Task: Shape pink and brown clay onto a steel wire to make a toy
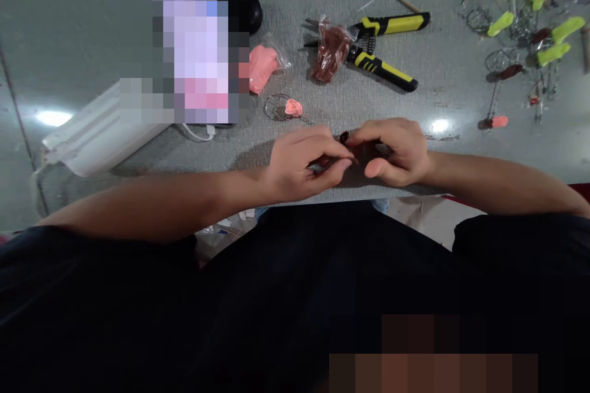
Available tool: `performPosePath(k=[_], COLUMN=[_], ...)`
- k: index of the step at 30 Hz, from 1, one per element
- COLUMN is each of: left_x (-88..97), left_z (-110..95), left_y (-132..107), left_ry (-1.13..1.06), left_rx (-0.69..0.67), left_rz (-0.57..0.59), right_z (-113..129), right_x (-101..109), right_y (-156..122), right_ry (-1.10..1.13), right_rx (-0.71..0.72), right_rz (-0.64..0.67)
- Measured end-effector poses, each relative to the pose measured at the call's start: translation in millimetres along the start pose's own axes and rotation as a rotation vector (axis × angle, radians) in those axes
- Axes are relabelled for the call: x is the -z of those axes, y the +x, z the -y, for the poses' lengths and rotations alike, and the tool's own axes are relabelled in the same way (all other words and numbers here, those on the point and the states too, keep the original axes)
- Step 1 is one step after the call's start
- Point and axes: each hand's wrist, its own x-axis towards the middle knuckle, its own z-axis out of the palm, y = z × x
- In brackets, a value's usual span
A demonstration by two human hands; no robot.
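Note:
Near the table's front edge my left hand [306, 163] is closed in a pinch, thumb against forefinger, on a small dark brown piece [343, 137]. Most of that piece is hidden by the fingers, so its exact kind does not show. Facing it, my right hand [394, 150] has its thumb apart from its curved fingers; the forefinger tip is at the brown piece. Just beyond my left hand lies a thin wire loop [276, 108] with a coral-pink lump [294, 108] on it.
Yellow-black pliers [387, 24] lie beyond my hands, a bag of brown material [330, 52] across their jaws. A bag of coral-pink material [262, 67] is left of them. A white long device [106, 129] sits left; wire pieces with yellow-green parts [553, 52] lie right.

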Motion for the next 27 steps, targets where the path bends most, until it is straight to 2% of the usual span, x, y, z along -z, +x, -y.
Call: performPosePath(k=[3, 6, 9, 13, 17, 21, 27], left_x=[-3.7, -4.6, -3.5, -1.1, 2.3, 2.4, -1.6], left_z=[-3, -2, -2, -4, -5, 0, 5], left_y=[0, 0, 0, 1, 0, -4, -5], left_ry=[0.018, 0.044, 0.039, 0.000, 0.005, 0.092, 0.263], left_rx=[0.026, 0.107, 0.160, 0.105, 0.254, 0.387, 0.339], left_rz=[-0.085, -0.030, 0.016, -0.043, -0.034, 0.042, 0.120], right_z=[2, 0, -1, -1, -1, -9, -14], right_x=[-1, -5, -7, -1, 8, 10, 8], right_y=[-5, -8, -10, -13, -9, -4, -7], right_ry=[-0.195, -0.297, -0.364, -0.337, -0.301, -0.254, -0.219], right_rx=[0.083, 0.137, 0.127, -0.019, -0.202, -0.244, -0.314], right_rz=[-0.075, -0.150, -0.148, -0.101, -0.128, -0.221, -0.076])
